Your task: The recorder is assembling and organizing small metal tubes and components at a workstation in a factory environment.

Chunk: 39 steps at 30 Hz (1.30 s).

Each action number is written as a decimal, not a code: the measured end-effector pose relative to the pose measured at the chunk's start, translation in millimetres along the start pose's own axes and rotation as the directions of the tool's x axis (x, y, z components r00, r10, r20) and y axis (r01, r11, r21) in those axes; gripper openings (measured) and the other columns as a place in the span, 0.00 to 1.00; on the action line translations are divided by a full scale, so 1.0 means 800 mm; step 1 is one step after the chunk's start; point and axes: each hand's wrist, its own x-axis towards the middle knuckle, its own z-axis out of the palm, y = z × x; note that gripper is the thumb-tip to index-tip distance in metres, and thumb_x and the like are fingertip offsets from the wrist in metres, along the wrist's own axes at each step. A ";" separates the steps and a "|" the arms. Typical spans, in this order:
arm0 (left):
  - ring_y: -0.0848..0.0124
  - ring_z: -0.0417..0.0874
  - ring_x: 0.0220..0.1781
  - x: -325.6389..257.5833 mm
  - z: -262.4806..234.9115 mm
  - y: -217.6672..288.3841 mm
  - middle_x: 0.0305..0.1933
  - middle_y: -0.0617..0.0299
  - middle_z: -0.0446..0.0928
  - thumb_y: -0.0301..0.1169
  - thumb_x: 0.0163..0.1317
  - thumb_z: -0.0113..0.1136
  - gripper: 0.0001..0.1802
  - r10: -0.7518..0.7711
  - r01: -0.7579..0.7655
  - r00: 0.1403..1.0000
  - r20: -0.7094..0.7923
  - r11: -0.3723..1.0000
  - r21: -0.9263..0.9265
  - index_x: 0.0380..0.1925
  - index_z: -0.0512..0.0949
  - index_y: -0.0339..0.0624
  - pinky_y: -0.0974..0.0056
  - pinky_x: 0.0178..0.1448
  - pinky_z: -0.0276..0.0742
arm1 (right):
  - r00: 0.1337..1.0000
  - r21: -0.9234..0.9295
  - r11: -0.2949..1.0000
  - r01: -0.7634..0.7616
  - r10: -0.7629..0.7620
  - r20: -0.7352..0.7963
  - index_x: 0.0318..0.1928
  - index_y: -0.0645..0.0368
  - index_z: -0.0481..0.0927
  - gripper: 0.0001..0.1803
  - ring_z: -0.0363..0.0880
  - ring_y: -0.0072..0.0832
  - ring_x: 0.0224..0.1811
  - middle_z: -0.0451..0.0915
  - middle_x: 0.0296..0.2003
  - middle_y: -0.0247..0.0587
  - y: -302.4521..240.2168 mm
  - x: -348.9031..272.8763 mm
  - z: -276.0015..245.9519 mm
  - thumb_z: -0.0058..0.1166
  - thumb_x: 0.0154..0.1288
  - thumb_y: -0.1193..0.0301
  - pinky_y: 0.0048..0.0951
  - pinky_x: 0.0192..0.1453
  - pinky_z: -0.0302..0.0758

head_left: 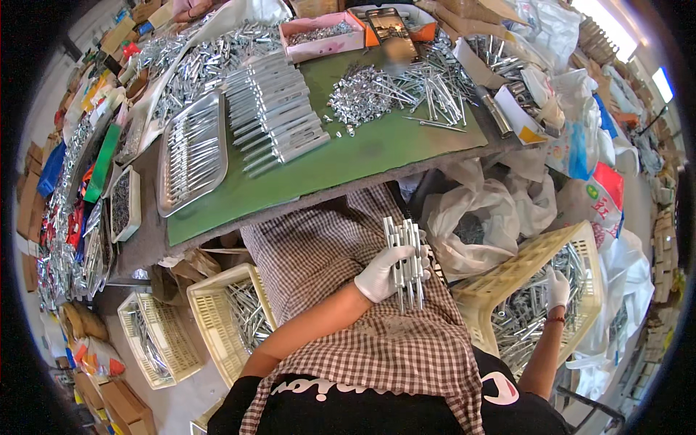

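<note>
My left hand (383,277), in a white glove, is closed around a bundle of silvery metal tubes (410,246). The bundle stands roughly upright above my checked apron (319,290). My right hand (557,291), gloved in white too, reaches into a cream plastic basket (478,322) on my right. Loose metal tubes (518,319) fill that basket in a jumble, and my right hand is among them. Its fingers show only in part, so whether they grip a tube cannot be made out.
On the green tabletop (370,156) lie a row of metal tubes (279,109), a tray of thin rods (194,156), a heap of small metal nuts (359,94), loose bolts (438,94) and a phone (391,32). Plastic sacks (471,225) hang below its right edge; another tube basket (228,319) stands left.
</note>
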 end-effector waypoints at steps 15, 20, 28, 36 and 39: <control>0.64 0.81 0.48 -0.008 0.004 0.005 0.46 0.58 0.78 0.32 0.66 0.55 0.24 0.066 -0.066 0.998 0.002 0.997 0.037 0.61 0.66 0.43 0.53 0.54 0.80 | 0.998 -0.056 0.998 0.043 -0.040 0.054 0.58 0.56 0.74 0.24 0.79 0.46 0.53 0.81 0.49 0.53 0.054 0.091 0.100 0.54 0.63 0.61 0.38 0.53 0.75; 0.63 0.82 0.49 -0.005 0.006 0.007 0.49 0.57 0.79 0.33 0.66 0.56 0.22 0.009 -0.009 1.000 0.002 0.998 0.057 0.59 0.69 0.42 0.51 0.57 0.80 | 0.990 0.262 0.964 -0.044 0.077 -0.115 0.55 0.63 0.76 0.25 0.82 0.36 0.46 0.84 0.42 0.48 0.100 0.102 0.103 0.55 0.61 0.60 0.32 0.53 0.74; 0.62 0.81 0.50 0.003 0.003 0.009 0.50 0.57 0.79 0.35 0.65 0.56 0.24 -0.013 0.010 0.999 0.051 0.999 0.054 0.59 0.69 0.42 0.51 0.58 0.79 | 0.931 0.613 0.710 -0.346 0.181 0.316 0.45 0.60 0.82 0.17 0.81 0.27 0.34 0.84 0.35 0.37 0.140 0.149 0.097 0.55 0.64 0.60 0.31 0.36 0.75; 0.64 0.81 0.49 -0.002 0.008 0.008 0.48 0.58 0.79 0.36 0.64 0.57 0.25 0.012 -0.016 0.999 0.047 0.998 0.068 0.61 0.67 0.42 0.52 0.57 0.79 | 0.946 0.624 0.712 -0.323 0.218 0.241 0.45 0.65 0.81 0.23 0.80 0.28 0.38 0.82 0.36 0.41 0.126 0.116 0.067 0.51 0.68 0.55 0.29 0.43 0.74; 0.64 0.81 0.49 0.000 0.007 0.005 0.48 0.58 0.79 0.36 0.65 0.57 0.25 0.010 -0.011 1.000 0.020 0.996 0.091 0.61 0.67 0.42 0.53 0.56 0.80 | 0.803 0.136 0.989 0.063 0.031 -0.595 0.50 0.69 0.78 0.23 0.79 0.32 0.38 0.81 0.39 0.43 0.058 0.091 0.049 0.52 0.68 0.59 0.32 0.44 0.74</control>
